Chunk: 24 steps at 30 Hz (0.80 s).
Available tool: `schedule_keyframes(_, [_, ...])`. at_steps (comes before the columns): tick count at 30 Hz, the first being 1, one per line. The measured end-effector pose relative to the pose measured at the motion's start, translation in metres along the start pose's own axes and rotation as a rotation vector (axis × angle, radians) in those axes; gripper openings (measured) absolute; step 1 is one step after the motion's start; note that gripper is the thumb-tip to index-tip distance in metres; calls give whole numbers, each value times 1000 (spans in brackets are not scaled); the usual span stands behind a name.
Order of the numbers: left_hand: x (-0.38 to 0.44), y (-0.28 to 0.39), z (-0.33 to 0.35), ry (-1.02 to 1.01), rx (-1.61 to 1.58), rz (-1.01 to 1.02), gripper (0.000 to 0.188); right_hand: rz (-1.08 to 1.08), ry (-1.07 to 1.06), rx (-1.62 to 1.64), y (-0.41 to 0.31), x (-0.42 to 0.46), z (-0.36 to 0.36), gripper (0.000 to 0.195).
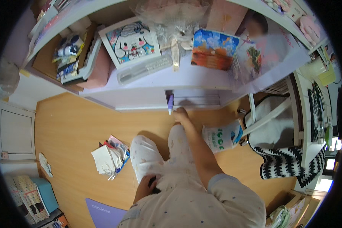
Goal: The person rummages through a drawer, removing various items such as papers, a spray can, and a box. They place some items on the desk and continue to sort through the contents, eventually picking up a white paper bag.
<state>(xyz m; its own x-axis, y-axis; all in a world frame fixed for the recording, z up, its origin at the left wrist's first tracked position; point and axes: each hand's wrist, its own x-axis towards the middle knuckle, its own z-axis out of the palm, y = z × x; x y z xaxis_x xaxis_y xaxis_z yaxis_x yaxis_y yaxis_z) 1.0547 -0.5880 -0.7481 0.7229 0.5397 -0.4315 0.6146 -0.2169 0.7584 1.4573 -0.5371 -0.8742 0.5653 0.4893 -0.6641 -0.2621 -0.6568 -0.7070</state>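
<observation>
My right hand (181, 115) reaches forward past my knee to the low front of a white cabinet (142, 101). Its fingers look bent, and beside them is a purple tube with a white tip (170, 104). I cannot tell whether they touch it. The tube leans at the left side of an opening (198, 97) in the cabinet's lower front, partly shaded inside. My left hand (144, 188) rests on my lap, its fingers around a small black object (154, 184) that is mostly hidden.
On the shelf above stand a framed cartoon picture (135, 41), a clear plastic case (144, 69) and a colourful painting (213, 50). A white plastic bag (221, 136) lies right of my legs, near a chair (269, 122). Left are a pile of packets (111, 156) and a purple mat (104, 213).
</observation>
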Motion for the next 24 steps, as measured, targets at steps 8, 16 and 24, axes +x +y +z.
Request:
schedule_keyframes(8, [5,-5,-14,35,-18,-187,31,144,-57,815,93,132,74,41])
schedule_keyframes(16, [73,10,-20,-91,131,62,31,-295,257,-11,51,-74,-83,24])
schedule_keyframes(24, [150,66,-16,-33,320,488,36,-516,504,-297,-63,-423,-204,19])
